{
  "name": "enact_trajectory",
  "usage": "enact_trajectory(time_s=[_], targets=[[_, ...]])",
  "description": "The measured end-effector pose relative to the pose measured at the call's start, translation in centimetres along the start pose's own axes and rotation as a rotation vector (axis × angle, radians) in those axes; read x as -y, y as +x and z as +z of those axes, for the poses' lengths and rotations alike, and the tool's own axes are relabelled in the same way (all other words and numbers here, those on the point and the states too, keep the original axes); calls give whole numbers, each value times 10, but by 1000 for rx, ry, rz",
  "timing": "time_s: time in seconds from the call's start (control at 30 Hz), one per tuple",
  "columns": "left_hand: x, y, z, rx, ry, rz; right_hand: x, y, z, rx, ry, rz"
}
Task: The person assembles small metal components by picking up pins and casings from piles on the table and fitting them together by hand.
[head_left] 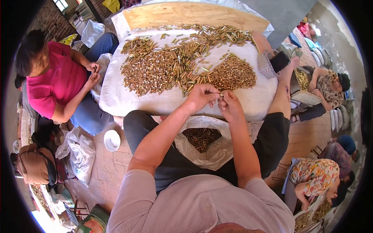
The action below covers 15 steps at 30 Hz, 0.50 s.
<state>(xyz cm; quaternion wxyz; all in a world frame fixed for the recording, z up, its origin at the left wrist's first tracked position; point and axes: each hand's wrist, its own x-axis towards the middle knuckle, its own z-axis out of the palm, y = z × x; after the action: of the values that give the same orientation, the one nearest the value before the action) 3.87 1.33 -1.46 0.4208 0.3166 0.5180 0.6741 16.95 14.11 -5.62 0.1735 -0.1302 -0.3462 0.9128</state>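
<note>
Over the near edge of a white-covered table (116,104), my two hands meet with fingertips almost together. Between them is a small brass-coloured metal piece (221,94). My left hand (203,98) pinches it from one side, with thumb and forefinger closed. From the other side my right hand (230,106) closes its fingertips on it; its exact shape is too small to tell. Just beyond my hands lies a pile of short copper-coloured pieces (235,73). A larger pile of similar pieces (147,72) is to the left, with longer brass-coloured tubes (217,35) strewn behind.
An open white sack (210,157) with dark metal pieces sits between my legs. A wooden board (194,14) borders the table's far side. A phone (279,61) lies by a clear plastic basket (266,66) at right. A person in pink (58,81) works at left; a white bucket (112,140) stands nearby.
</note>
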Motion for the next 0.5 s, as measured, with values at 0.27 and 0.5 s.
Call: enact_trajectory(time_s=[0.27,0.5], targets=[[-1,5,4,26,53,4,7,-6,5,-96,-51,-48],[-10,20,-16,-16,496,11,26,-12,5,-133,-401,-56]])
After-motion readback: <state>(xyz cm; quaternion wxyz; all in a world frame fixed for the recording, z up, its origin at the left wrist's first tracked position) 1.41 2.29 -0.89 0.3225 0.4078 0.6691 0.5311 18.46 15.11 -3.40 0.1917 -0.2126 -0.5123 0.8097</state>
